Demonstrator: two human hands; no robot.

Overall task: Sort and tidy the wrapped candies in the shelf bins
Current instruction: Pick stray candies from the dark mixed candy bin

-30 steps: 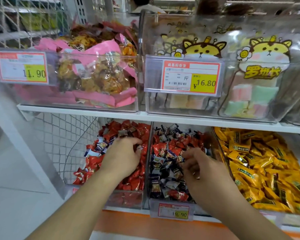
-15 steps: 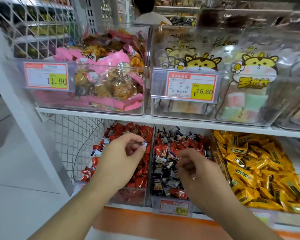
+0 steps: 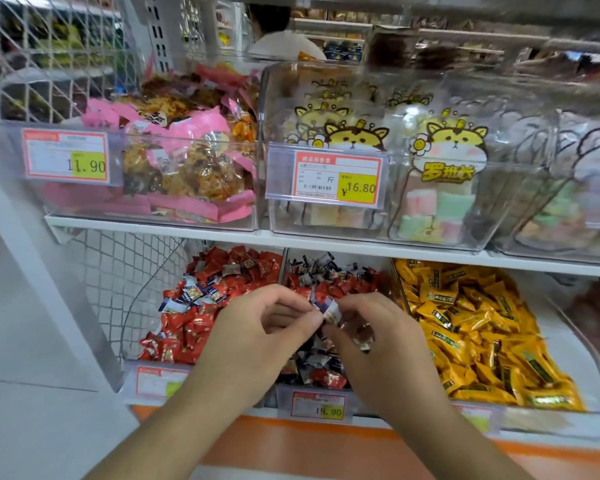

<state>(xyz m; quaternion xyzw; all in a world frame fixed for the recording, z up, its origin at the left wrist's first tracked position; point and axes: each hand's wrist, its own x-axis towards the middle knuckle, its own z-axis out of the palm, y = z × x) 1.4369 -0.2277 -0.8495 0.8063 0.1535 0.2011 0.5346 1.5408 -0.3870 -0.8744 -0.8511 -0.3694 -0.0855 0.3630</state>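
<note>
- Your left hand (image 3: 257,336): above the front of the middle lower bin, fingers curled, thumb and fingertips pinching one end of a small white-and-purple wrapped candy (image 3: 328,309).
- Your right hand (image 3: 371,341): just beside the left, over the same bin, fingers curled, thumb and forefinger pinching the other end of that candy. Both grips are closed on it, and it hangs above the pile between the two hands.
- Price tag reading 19.90 (image 3: 317,406): clipped to the front edge of the middle bin, below your wrists.
- Middle lower bin (image 3: 326,389): clear plastic, holding a mixed heap of dark-wrapped candies (image 3: 317,266) and red ones, partly hidden by your hands.
- Left lower bin (image 3: 160,377): holds red wrapped candies (image 3: 187,337), with several white-and-blue wrapped candies (image 3: 196,294) lying on top towards the back left. A blurred price tag sits on its front.
- Right lower bin (image 3: 400,291): filled with yellow wrapped candies (image 3: 482,341).
- White shelf board (image 3: 326,242): runs across above the three lower bins.
- Upper left bin (image 3: 146,216): clear, holding pink snack packs (image 3: 187,157); its tag reads 11.90 (image 3: 66,155).
- Upper middle bin (image 3: 440,237): clear, holding cartoon-cat bags of pastel marshmallows (image 3: 444,188); its tag reads 16.80 (image 3: 336,178).
- White wire mesh panel (image 3: 125,282): at the left end of the shelving.
- Far background: a person in a white top (image 3: 284,43), seen past the shelving.
</note>
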